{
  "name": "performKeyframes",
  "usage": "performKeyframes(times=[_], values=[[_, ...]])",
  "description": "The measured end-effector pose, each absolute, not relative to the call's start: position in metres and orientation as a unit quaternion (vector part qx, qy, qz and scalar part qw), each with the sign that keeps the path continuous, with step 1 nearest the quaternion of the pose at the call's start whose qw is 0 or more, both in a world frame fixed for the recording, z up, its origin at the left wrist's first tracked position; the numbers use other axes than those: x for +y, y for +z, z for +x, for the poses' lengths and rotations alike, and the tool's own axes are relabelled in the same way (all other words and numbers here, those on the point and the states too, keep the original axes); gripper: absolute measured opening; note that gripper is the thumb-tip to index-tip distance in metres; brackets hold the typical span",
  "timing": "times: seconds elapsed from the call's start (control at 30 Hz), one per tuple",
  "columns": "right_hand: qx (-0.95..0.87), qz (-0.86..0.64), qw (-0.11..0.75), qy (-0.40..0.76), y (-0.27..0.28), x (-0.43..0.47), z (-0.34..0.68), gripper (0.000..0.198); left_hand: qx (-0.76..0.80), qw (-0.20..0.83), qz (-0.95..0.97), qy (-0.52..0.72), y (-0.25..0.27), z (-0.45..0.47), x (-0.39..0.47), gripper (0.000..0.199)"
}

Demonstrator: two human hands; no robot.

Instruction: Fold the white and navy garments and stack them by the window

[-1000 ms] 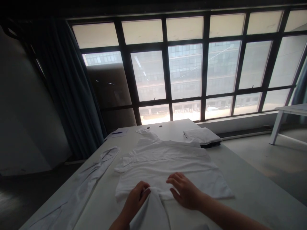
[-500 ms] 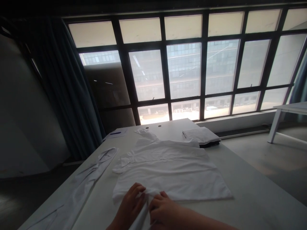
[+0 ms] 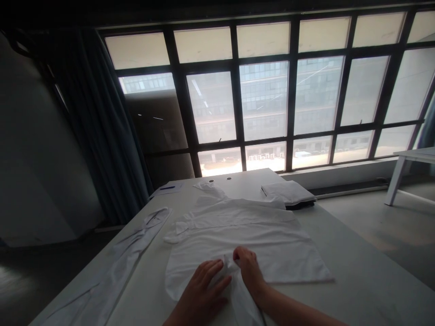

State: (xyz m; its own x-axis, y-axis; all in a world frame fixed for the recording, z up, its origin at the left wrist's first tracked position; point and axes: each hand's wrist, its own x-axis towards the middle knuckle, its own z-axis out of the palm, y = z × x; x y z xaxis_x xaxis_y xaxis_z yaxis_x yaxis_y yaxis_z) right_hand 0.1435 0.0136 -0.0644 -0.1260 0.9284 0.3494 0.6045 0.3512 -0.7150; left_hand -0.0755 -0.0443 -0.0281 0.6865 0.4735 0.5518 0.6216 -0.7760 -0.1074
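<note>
A white shirt (image 3: 238, 235) lies spread on the white table (image 3: 356, 280), its collar toward the far left and one sleeve stretched toward the window. The near sleeve (image 3: 243, 299) comes back toward me between my hands. My right hand (image 3: 249, 269) has its fingers closed on the cloth at the top of this sleeve. Just left of it, my left hand (image 3: 205, 290) rests on the shirt, fingers stretched out and thumb apart, beside a raised fold of fabric.
Another white garment (image 3: 125, 253) lies along the table's left edge. Folded white cloth (image 3: 288, 192) sits on something dark at the right edge. Farther back are paper with a blue pen (image 3: 167, 187) and two round table holes. Windows and a dark curtain (image 3: 112, 136) stand beyond.
Both hands have shifted to the right, the right one also farther from me along the shirt. The near sleeve has swung rightward, and the left hand's fingers are more stretched out.
</note>
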Motion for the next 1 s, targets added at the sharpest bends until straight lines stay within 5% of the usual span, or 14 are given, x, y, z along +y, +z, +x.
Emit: performKeyframes(times=[0.27,0.4,0.5,0.63,0.8,1.0], values=[[-0.813,-0.339,0.401,0.251,-0.049,-0.003,0.145,0.019,-0.462,-0.052,-0.849,-0.249,-0.045,-0.09,-0.029,0.065],[-0.788,-0.301,0.44,0.309,-0.03,-0.01,0.155,0.022,-0.515,-0.113,-0.803,-0.278,-0.041,-0.1,-0.023,0.044],[-0.847,-0.279,0.325,0.316,-0.014,-0.012,0.164,0.025,-0.547,-0.121,-0.779,-0.283,-0.038,-0.1,-0.023,0.026],[-0.912,-0.298,0.147,0.241,-0.001,-0.014,0.173,0.072,-0.575,-0.095,-0.763,-0.281,-0.034,-0.097,-0.026,0.021],[-0.897,-0.381,0.062,0.216,0.007,-0.019,0.181,0.057,-0.566,-0.04,-0.769,-0.295,-0.03,-0.097,-0.026,0.018],[-0.902,-0.377,-0.009,0.21,0.012,-0.025,0.187,0.074,-0.559,-0.037,-0.748,-0.355,-0.04,-0.107,-0.019,0.022]])
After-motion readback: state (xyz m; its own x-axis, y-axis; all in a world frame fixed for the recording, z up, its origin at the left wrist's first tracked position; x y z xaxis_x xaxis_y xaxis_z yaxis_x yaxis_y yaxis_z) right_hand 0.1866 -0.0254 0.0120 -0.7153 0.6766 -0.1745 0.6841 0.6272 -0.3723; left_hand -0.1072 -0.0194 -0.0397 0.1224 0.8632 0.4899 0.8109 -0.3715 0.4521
